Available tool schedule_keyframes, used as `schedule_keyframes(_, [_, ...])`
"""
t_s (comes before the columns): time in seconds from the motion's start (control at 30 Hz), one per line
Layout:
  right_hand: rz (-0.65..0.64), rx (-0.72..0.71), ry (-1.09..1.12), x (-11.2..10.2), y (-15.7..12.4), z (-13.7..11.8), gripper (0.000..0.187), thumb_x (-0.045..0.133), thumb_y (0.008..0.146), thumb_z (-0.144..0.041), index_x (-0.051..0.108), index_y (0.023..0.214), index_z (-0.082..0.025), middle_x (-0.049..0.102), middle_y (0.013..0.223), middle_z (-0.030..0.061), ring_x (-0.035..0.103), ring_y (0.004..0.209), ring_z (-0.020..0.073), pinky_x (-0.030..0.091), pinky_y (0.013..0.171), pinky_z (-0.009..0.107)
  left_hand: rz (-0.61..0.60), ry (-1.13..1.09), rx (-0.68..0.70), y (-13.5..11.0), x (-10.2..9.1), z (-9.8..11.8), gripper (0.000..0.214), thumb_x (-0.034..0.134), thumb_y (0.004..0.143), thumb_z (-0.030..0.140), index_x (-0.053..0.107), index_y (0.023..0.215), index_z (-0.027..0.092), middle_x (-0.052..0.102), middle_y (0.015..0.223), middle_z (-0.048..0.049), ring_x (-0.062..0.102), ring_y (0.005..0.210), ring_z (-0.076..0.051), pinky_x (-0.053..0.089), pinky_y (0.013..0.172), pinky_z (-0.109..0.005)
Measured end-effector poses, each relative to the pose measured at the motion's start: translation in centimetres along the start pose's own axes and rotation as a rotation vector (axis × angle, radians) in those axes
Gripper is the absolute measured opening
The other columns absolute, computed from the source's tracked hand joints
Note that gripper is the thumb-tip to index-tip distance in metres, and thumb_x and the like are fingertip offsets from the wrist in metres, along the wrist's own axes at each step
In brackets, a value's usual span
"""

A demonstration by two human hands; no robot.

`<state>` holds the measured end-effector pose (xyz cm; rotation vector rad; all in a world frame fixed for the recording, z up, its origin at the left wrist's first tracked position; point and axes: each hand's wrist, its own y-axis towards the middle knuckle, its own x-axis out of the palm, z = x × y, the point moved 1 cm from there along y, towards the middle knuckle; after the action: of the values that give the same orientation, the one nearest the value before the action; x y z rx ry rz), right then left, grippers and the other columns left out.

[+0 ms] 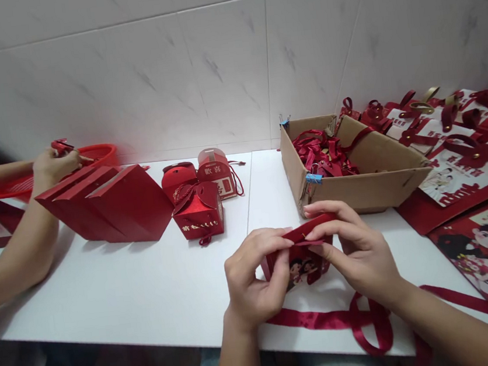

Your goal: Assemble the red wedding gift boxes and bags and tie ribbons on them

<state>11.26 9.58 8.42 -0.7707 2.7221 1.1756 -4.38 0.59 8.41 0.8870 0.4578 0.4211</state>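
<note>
Between my two hands is a small red gift box (298,271) with a cartoon couple printed on its front. My left hand (258,272) pinches the left part of its top flap between thumb and fingers. On the right side, my right hand (357,246) grips the same top edge, fingers over the flap and thumb in front. A small gold spot shows on the flap near my right fingertips. A dark red satin ribbon (316,319) lies below the box, looped near the table's front edge and running under my right forearm.
An open cardboard box (372,189) of red ribbons stands behind my right hand. Red gift bags (455,176) crowd the right side. Small finished-looking boxes (199,214) and tall red boxes (132,204) stand left. Another person's hand (50,167) works beside a red basket (104,155).
</note>
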Motion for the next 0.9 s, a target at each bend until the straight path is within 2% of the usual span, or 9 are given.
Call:
schedule_keyframes(0.1, [0.042, -0.038, -0.026, 0.1, -0.1, 0.0, 0.017, 0.065, 0.084, -0.009, 0.066, 0.089, -0.026, 0.058, 0.113, 0.0017, 0.058, 0.107, 0.0129, 0.046, 0.094, 0.025, 0.019, 0.015, 0.008, -0.2, 0.2, 0.1, 0.041, 0.057, 0.077, -0.004, 0.066, 0.108, 0.020, 0.074, 0.099, -0.0067, 0.069, 0.091, -0.019, 0.056, 0.081, -0.030])
schedule_keyframes(0.27, [0.133, 0.041, 0.140, 0.3, -0.1, 0.2, 0.033, 0.070, 0.081, -0.012, 0.055, 0.105, -0.028, 0.059, 0.115, 0.0023, 0.062, 0.100, 0.0150, 0.051, 0.089, 0.030, 0.032, -0.073, -0.048, -0.5, 0.8, 0.5, 0.061, 0.056, 0.081, -0.003, 0.042, 0.135, 0.023, 0.074, 0.099, -0.0036, 0.070, 0.089, -0.014, 0.053, 0.088, -0.027])
schedule_keyframes(0.37, [0.082, 0.071, 0.067, 0.1, 0.2, 0.1, 0.019, 0.070, 0.082, -0.015, 0.060, 0.094, -0.025, 0.064, 0.091, -0.0003, 0.063, 0.084, 0.0122, 0.052, 0.073, 0.023, 0.010, -0.061, -0.094, -0.4, 1.1, 0.5, 0.057, 0.055, 0.084, 0.000, 0.039, 0.133, 0.023, 0.071, 0.099, -0.0036, 0.068, 0.092, -0.014, 0.052, 0.088, -0.029])
schedule_keyframes(0.47, [0.153, 0.045, 0.005, -0.2, 0.5, -0.2, 0.013, 0.071, 0.080, -0.016, 0.059, 0.081, -0.022, 0.061, 0.075, -0.0026, 0.060, 0.072, 0.0106, 0.049, 0.064, 0.021, 0.208, 0.146, -0.012, -0.1, 0.9, 0.9, 0.060, 0.070, 0.074, 0.007, 0.045, 0.126, 0.023, 0.060, 0.104, -0.0050, 0.059, 0.099, -0.019, 0.048, 0.089, -0.035])
schedule_keyframes(0.53, [0.231, 0.050, -0.009, -0.3, 0.6, -0.4, 0.013, 0.071, 0.080, -0.017, 0.059, 0.079, -0.022, 0.061, 0.073, -0.0025, 0.060, 0.070, 0.0111, 0.049, 0.062, 0.021, 0.309, 0.240, 0.059, 0.2, 0.8, 1.7, 0.054, 0.078, 0.066, 0.011, 0.052, 0.112, 0.022, 0.055, 0.093, -0.0017, 0.055, 0.087, -0.017, 0.047, 0.079, -0.032])
schedule_keyframes(0.57, [0.261, 0.065, -0.019, -0.4, 0.6, -0.4, 0.013, 0.071, 0.080, -0.018, 0.059, 0.079, -0.021, 0.060, 0.073, -0.0023, 0.060, 0.069, 0.0115, 0.049, 0.061, 0.022, 0.279, 0.267, 0.077, 0.3, 0.8, 2.2, 0.045, 0.080, 0.066, 0.013, 0.056, 0.103, 0.022, 0.054, 0.084, 0.0006, 0.053, 0.078, -0.015, 0.046, 0.071, -0.030])
schedule_keyframes(0.63, [0.318, 0.100, -0.038, -0.5, 0.7, -0.4, 0.013, 0.071, 0.080, -0.020, 0.059, 0.078, -0.021, 0.061, 0.073, -0.0017, 0.060, 0.069, 0.0124, 0.050, 0.061, 0.023, 0.096, 0.327, 0.062, 0.5, 1.3, 2.9, 0.026, 0.080, 0.070, 0.019, 0.059, 0.086, 0.021, 0.054, 0.068, 0.0035, 0.050, 0.062, -0.013, 0.041, 0.059, -0.027])
schedule_keyframes(0.73, [0.396, 0.129, -0.074, -0.7, 1.0, -0.2, 0.014, 0.071, 0.080, -0.024, 0.058, 0.077, -0.020, 0.060, 0.072, -0.0013, 0.060, 0.068, 0.0129, 0.051, 0.063, 0.024, -0.147, 0.436, -0.049, 0.4, 2.9, 3.1, 0.024, 0.080, 0.072, 0.035, 0.063, 0.080, 0.019, 0.062, 0.064, 0.0008, 0.055, 0.059, -0.015, 0.042, 0.055, -0.028])
schedule_keyframes(0.9, [0.436, 0.133, -0.116, -1.1, 1.3, 0.2, 0.015, 0.071, 0.079, -0.026, 0.058, 0.076, -0.020, 0.061, 0.072, -0.0015, 0.060, 0.066, 0.0130, 0.051, 0.062, 0.024, -0.184, 0.413, -0.241, 0.0, 4.7, 2.5, 0.005, 0.068, 0.079, 0.016, 0.066, 0.075, 0.018, 0.067, 0.076, -0.0045, 0.064, 0.070, -0.019, 0.052, 0.061, -0.030])
